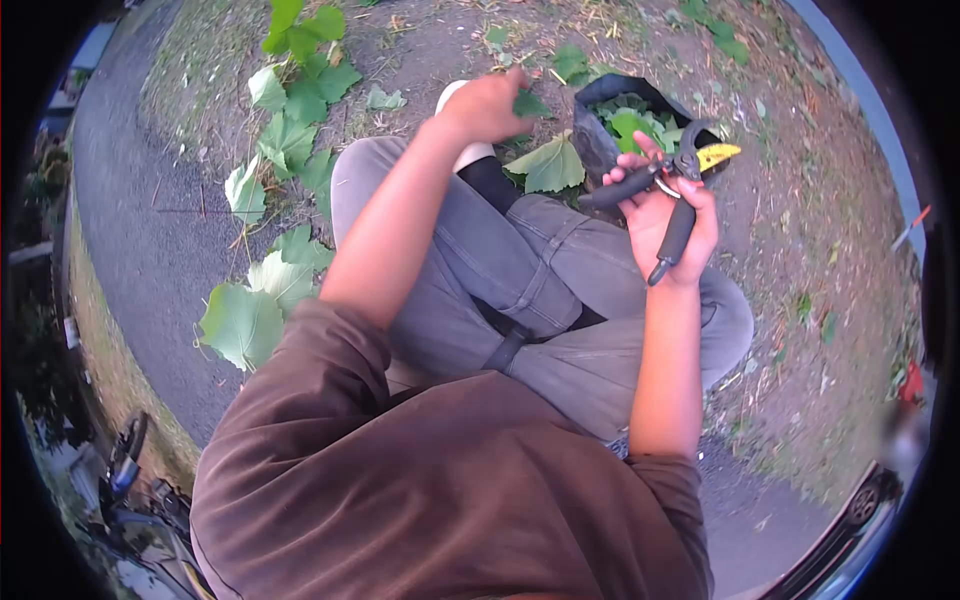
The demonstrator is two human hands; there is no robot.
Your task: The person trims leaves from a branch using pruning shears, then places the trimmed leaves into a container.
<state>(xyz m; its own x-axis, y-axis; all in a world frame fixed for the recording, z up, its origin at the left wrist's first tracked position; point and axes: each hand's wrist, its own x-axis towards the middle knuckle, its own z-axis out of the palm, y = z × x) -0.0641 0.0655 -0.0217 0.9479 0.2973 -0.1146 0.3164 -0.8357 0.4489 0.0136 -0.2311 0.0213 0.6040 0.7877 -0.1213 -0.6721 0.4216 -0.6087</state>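
My right hand (672,225) holds a pair of pruning shears (677,195) with dark grips and a yellow part near the blades. The handles stand apart across my palm and fingers. My left hand (487,105) is over my shoe, its fingers apart beside a small green leaf (531,104); I see no grip on that leaf. A large pale-green leaf (551,164) lies below it, between my leg and a dark fabric bag (596,140). Cut green leaves (631,122) fill the bag's mouth, just beyond my right hand.
A leafy vine (288,142) trails along the ground to my left, with broad leaves (241,325) near my elbow. Bare soil with dry litter surrounds my crossed legs (540,270). Beyond are an asphalt path (130,220), a bicycle (125,490) and a car (850,530).
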